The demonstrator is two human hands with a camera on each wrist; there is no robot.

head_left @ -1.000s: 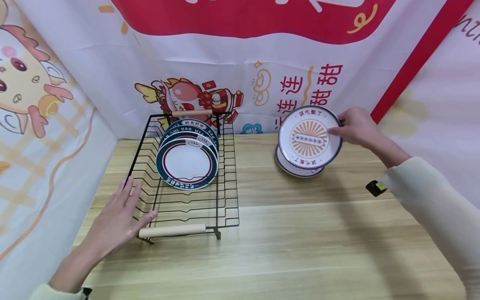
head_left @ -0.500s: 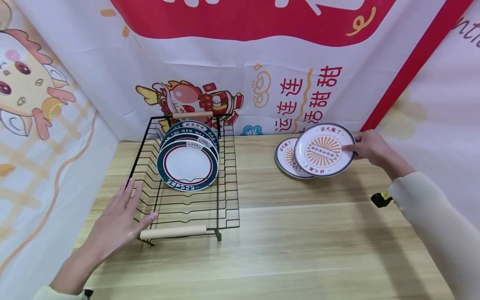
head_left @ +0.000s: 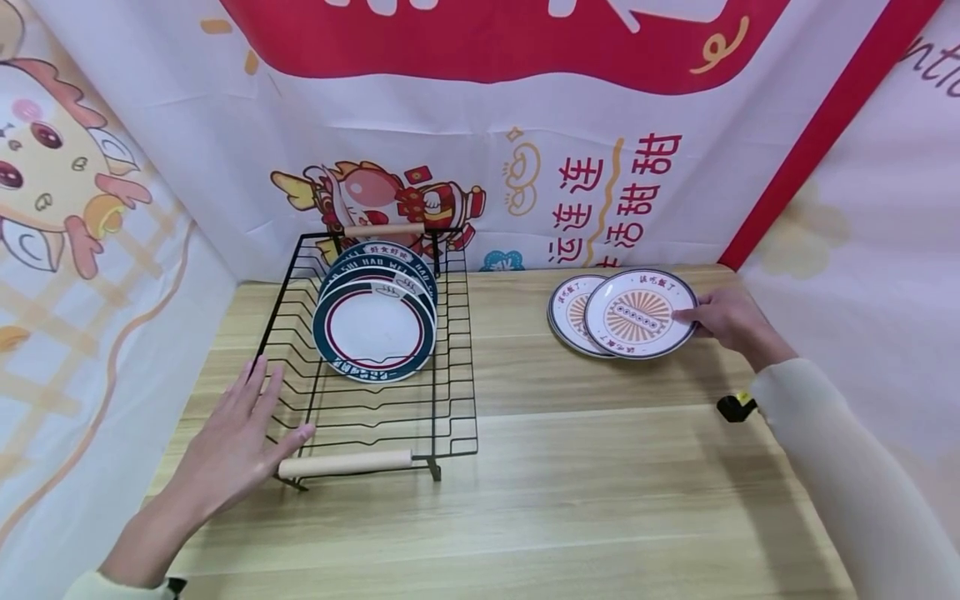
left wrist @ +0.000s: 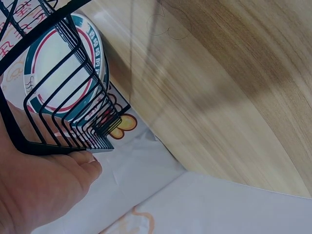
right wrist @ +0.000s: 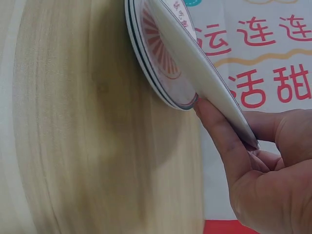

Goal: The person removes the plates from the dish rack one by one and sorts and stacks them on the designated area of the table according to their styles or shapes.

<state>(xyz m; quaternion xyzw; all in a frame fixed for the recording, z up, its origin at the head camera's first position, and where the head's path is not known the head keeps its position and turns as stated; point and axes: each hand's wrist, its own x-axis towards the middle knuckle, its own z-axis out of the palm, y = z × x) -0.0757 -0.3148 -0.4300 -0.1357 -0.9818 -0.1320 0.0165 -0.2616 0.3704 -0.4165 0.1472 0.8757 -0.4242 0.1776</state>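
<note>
My right hand (head_left: 731, 323) pinches the right rim of a white plate (head_left: 641, 315) with an orange sunburst, thumb on top and fingers underneath. The right wrist view shows this plate (right wrist: 214, 80) edge-on, slanting over similar plates (right wrist: 146, 63) stacked on the table. From above it covers the right part of that stack (head_left: 564, 315). With fingers straight and spread, my left hand (head_left: 232, 442) rests at the near left side of a black wire dish rack (head_left: 345, 463). Several teal-rimmed plates (head_left: 375, 329) lean upright in the rack's far half.
The light wood table (head_left: 600, 483) meets a printed cloth (head_left: 420, 108) along its back. More cloth (head_left: 112, 333) hangs at the left, close beside the rack and my left arm. A wooden handle (head_left: 384, 229) tops the rack's far end.
My right hand has lowered the sunburst plate from its steep tilt, first to the right and down, then slightly left, nearly flat over the stack. My left hand has kept its place.
</note>
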